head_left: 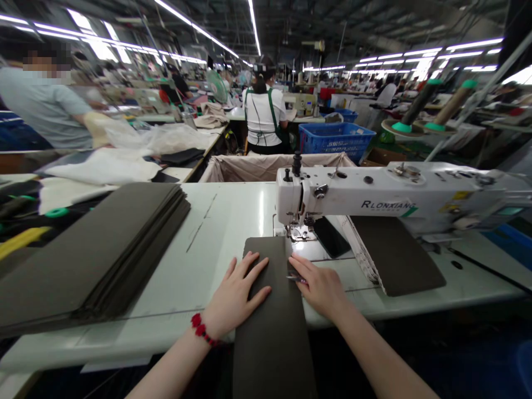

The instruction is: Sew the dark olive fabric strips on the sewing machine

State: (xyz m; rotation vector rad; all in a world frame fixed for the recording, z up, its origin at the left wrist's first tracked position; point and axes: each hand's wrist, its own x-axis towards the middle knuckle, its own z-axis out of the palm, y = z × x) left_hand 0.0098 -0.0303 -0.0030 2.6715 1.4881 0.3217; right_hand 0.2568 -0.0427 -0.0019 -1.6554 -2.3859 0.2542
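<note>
pale tabletop (224, 221) at sewing machine (374, 199).
left hand (236, 293) open flat on dark strip (272, 327); right hand (320, 288) grips small metal tool (296, 278).

1. The left grip (235, 293) lies flat with fingers spread on a dark fabric strip (272, 332), which hangs over the near edge of the tabletop (216, 221).
2. The right grip (320, 285) rests on the strip's right edge. A small metal tool (296, 278) shows under its fingers; whether it is held is unclear.
3. Just ahead of both grips stands a white sewing machine (394, 202).
4. Well left of the left grip lies a stack of dark sheets (91, 249).
</note>
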